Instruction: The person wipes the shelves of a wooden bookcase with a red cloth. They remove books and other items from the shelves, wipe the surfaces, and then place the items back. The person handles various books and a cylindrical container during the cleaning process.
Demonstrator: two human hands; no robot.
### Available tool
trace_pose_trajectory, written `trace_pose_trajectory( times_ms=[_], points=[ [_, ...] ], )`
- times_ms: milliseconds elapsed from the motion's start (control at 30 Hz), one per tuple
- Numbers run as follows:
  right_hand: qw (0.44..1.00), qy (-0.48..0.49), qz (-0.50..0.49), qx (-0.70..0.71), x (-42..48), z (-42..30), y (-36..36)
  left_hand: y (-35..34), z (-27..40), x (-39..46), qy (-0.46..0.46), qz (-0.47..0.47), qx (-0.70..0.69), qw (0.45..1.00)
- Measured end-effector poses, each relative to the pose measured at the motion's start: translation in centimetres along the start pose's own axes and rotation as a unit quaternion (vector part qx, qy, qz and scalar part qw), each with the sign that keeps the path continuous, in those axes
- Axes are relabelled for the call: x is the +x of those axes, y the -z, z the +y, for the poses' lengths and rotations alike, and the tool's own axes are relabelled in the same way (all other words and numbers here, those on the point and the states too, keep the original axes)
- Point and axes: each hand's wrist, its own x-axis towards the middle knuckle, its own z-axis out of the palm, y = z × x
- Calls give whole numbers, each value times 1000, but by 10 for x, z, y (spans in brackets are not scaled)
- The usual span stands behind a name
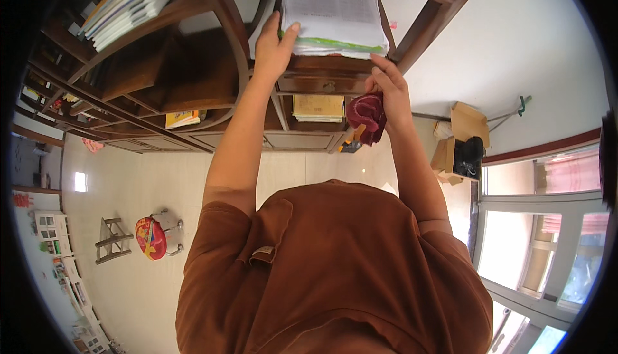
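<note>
A thick stack of white printed papers with a green edge showing near its bottom lies on a dark wooden shelf above a small drawer. At the stack's left front corner is my left hand, thumb over the front edge and fingers along the side. My right hand holds a folded dark red cloth in its palm and lower fingers, while a fingertip touches the stack's right front corner. Below the drawer, a pile of yellow-brown books sits in a compartment.
The curved wooden shelf unit extends left, holding leaning books and more yellow books. An open cardboard box stands on the floor at right, near glazed doors. A colourful wheeled stool and a small wooden stool are at lower left.
</note>
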Motion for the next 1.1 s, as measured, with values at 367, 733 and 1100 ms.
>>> trace_pose_trajectory(
  times_ms=[367, 733, 1100],
  points=[
    [860, -378, -342, 6, -98, 153, 50, 1, 21, -56, -170, 116, 78, 975],
    [951, -299, 1, 82, -6, 331, 89, -51, -64, -299, 255, -290, -99, 917],
    [843, -221, 106, -479, 56, 353, 47, -21, -71, -321, 347, -255, -23, 902]
  ],
)
